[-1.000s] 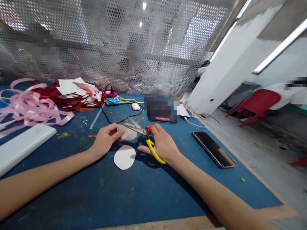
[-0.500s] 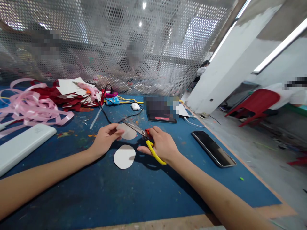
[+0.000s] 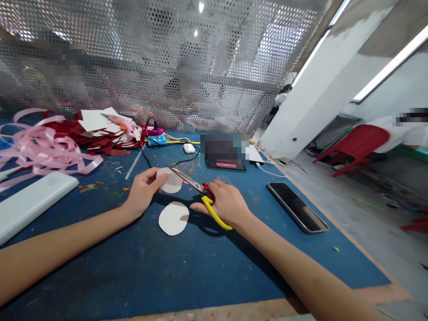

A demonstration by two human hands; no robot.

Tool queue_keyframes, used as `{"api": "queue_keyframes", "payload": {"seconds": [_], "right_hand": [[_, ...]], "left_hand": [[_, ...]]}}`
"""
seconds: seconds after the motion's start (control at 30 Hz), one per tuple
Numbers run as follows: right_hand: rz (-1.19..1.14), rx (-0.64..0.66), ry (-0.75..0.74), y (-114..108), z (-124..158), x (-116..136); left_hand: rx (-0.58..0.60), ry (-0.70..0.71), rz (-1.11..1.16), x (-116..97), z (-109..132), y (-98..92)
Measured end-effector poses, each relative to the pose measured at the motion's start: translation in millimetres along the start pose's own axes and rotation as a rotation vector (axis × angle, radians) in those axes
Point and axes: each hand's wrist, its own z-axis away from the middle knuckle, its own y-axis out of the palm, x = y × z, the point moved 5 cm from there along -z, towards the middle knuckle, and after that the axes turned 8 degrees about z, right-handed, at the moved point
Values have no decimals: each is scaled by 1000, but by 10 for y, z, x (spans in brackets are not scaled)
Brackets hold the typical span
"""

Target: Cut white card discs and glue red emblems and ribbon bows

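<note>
My left hand (image 3: pixel 142 192) pinches a small round white paper piece (image 3: pixel 170 180) above the blue table (image 3: pixel 133 267). My right hand (image 3: pixel 224 203) grips scissors (image 3: pixel 195 185) with yellow and red handles. Their metal blades point left and up, and the tips sit at the upper right edge of the held paper. A second white paper oval (image 3: pixel 174 218) lies flat on the table just below and between both hands.
A dark phone (image 3: pixel 297 207) lies right of my right hand. A tablet (image 3: pixel 224 154), earbud case (image 3: pixel 189 148) and cables sit behind. Pink ribbon (image 3: pixel 40 149), red and white paper scraps (image 3: pixel 100 129) and a white slab (image 3: pixel 30 200) are left. Perforated metal screen at the back.
My left hand has lifted the round paper piece slightly up and left. The scissor blades have closed and now lie at its upper right edge rather than across it.
</note>
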Motion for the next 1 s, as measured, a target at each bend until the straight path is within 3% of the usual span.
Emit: {"api": "queue_keyframes", "payload": {"seconds": [0.33,0.63,1.0], "right_hand": [[-20,-21,28,52,-14,-26],[-282,-170,27,46,-28,-69],[-125,-128,-12,71,-21,-2]], "left_hand": [[-7,-11,23,-16,2,20],[30,-74,126,-11,4,83],[58,-152,145,32,41,112]]}}
